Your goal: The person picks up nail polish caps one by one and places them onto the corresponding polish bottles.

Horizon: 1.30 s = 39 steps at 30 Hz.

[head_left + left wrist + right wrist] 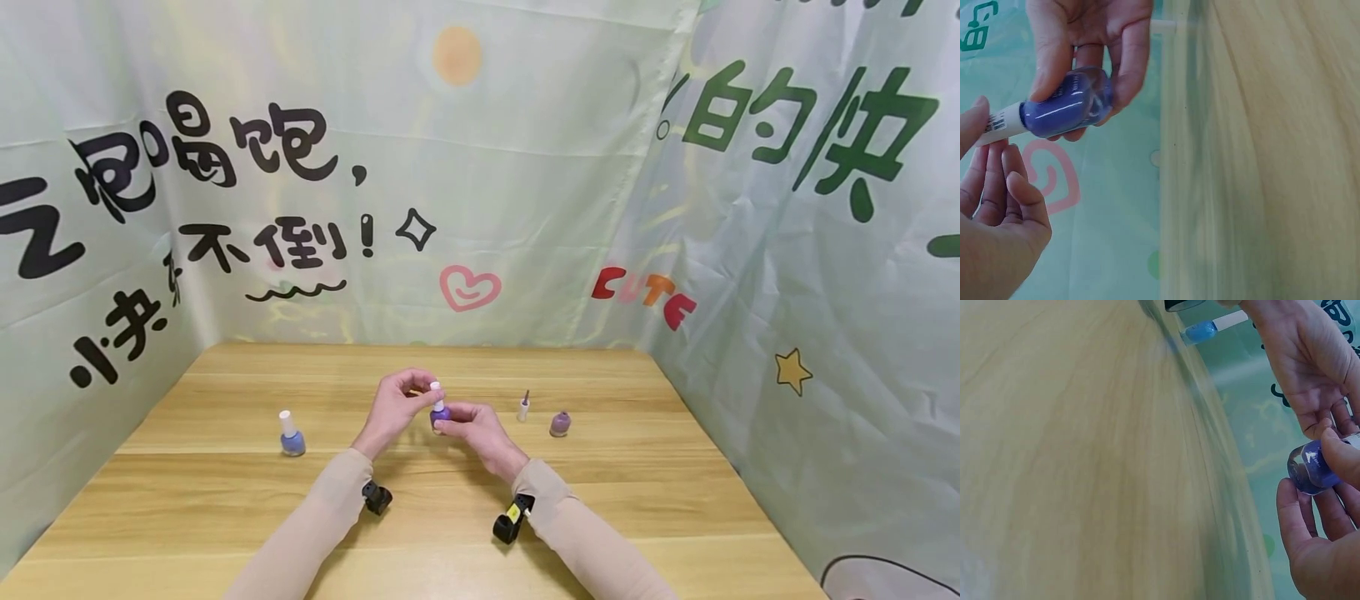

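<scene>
A purple nail polish bottle (440,414) with a white cap (1007,122) is held between both hands above the table. My left hand (396,408) pinches the cap between thumb and fingers. Around the glass body my right hand (480,432) curls its thumb and fingers. In the left wrist view the bottle lies sideways across the picture, its cap still at the neck. To the right of the right hand, a white nail polish cap (523,410) stands with its brush pointing up. Beside that brush cap is a mauve nail polish bottle (560,425) without a cap.
A blue nail polish bottle (293,442) with a white cap stands left of the left arm. The wooden table (225,517) runs back to pale green printed cloth (525,167) hung behind and at both sides. Each wrist wears a black strap (377,498).
</scene>
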Available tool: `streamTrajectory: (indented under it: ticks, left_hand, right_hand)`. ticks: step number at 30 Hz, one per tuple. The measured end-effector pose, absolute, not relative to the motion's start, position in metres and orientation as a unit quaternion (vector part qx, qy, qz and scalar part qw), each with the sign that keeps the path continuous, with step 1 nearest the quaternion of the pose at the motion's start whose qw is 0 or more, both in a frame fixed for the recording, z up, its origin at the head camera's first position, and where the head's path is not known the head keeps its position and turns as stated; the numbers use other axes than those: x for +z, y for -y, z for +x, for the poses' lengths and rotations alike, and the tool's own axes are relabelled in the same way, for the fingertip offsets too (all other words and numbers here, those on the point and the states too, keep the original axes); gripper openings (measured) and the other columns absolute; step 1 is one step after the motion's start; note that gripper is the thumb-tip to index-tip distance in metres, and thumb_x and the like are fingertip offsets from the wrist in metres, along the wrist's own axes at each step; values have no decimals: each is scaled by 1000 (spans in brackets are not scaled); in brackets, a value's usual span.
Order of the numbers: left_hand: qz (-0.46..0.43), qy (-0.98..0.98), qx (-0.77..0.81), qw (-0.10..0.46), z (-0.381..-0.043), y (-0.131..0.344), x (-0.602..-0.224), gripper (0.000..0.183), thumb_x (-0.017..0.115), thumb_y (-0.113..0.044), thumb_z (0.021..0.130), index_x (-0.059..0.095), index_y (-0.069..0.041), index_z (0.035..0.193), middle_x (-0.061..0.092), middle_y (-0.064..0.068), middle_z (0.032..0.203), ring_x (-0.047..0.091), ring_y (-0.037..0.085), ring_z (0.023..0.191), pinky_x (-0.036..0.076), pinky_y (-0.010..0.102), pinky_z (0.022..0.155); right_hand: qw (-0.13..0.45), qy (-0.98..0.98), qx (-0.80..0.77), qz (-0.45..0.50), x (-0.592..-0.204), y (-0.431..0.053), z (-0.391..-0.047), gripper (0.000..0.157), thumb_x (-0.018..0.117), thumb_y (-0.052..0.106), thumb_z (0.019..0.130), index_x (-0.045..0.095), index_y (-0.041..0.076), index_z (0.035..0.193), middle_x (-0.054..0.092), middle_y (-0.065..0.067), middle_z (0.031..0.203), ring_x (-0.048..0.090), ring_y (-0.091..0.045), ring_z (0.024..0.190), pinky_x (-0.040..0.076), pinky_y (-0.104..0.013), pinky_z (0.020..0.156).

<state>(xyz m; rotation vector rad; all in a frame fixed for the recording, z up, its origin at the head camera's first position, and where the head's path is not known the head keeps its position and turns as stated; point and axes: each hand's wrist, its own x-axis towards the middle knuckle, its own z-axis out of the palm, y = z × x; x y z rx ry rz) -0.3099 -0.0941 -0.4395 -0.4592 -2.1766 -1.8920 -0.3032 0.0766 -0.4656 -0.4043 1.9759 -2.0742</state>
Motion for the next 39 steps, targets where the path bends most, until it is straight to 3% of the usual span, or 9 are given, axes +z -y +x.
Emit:
streamTrajectory:
  ticks: [8, 14, 19, 24, 34, 39]
  left_hand:
    - [-176, 751, -630, 84, -297, 90, -414, 17, 68, -12, 81, 67, -5, 97, 64, 12, 85, 58, 26, 79, 46, 30, 68]
    - [-188, 764, -611, 81, -313, 92, -428, 24, 69, -25, 81, 67, -14, 102, 65, 4, 90, 56, 26, 89, 44, 31, 71]
    - [-188, 762, -610, 111, -313, 92, -432, 30, 74, -33, 74, 67, -17, 99, 65, 1, 86, 58, 18, 83, 44, 30, 66]
    - [-176, 758, -615, 132, -310, 91, -437, 23, 76, -31, 73, 67, -16, 88, 64, 1, 81, 57, 17, 76, 44, 29, 62]
    - [-188, 749, -621, 136, -306, 90, -439, 21, 70, -26, 79, 69, -12, 95, 64, 6, 82, 58, 21, 77, 47, 28, 64]
    - [-167, 759, -612, 148, -307, 89, -443, 24, 73, -31, 76, 69, -17, 95, 64, 1, 82, 58, 16, 78, 46, 29, 65]
  right_hand:
    - [115, -675, -714, -147, -460, -82, -304, 33, 71, 10, 78, 64, 1, 109, 65, -11, 102, 62, -21, 90, 48, -33, 82]
    - [113, -674, -715, -146, -458, -84, -305, 34, 71, 11, 77, 64, 3, 109, 65, -10, 103, 62, -21, 92, 47, -33, 83]
    - [110, -670, -719, -148, -460, -82, -307, 35, 73, 12, 76, 65, 3, 109, 66, -11, 103, 62, -22, 92, 47, -36, 83]
    - [109, -677, -713, -147, -463, -79, -303, 34, 73, 11, 75, 65, 2, 108, 66, -11, 101, 63, -21, 90, 47, -39, 82]
    - [102, -670, -719, -151, -465, -78, -299, 37, 73, 12, 75, 63, 0, 109, 66, -10, 100, 63, -22, 90, 48, -34, 81]
    - [107, -674, -717, -143, -466, -79, -299, 35, 73, 12, 76, 64, 3, 108, 66, -10, 101, 63, -22, 90, 48, -33, 81]
